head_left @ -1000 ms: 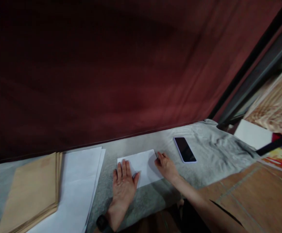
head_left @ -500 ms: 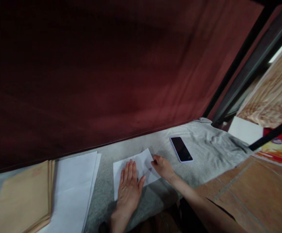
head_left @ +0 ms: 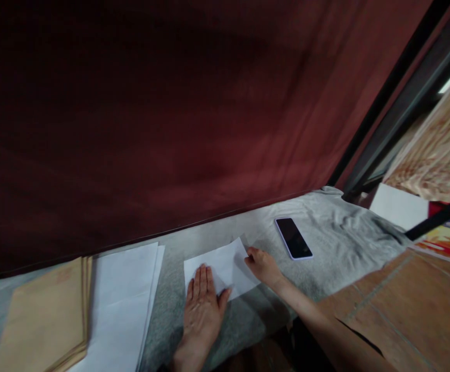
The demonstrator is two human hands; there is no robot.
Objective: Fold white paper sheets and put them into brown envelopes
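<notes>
A folded white sheet of paper [head_left: 225, 266] lies on the grey cloth [head_left: 325, 243] in front of me. My left hand [head_left: 202, 304] rests flat on its near left part, fingers stretched out and together. My right hand [head_left: 261, 264] holds the sheet's right edge, fingers curled and pinching it near the far corner, which is slightly raised.
A stack of white sheets [head_left: 122, 299] lies to the left, with brown envelopes [head_left: 42, 320] beside it. A black phone [head_left: 293, 238] lies face up to the right. A dark red curtain [head_left: 170, 129] hangs behind. Black metal bars [head_left: 395, 98] and tiled floor [head_left: 403, 310] are at the right.
My right hand has gone from resting on the sheet's right edge to pinching it and lifting the corner a little. My left hand slid slightly nearer along the paper.
</notes>
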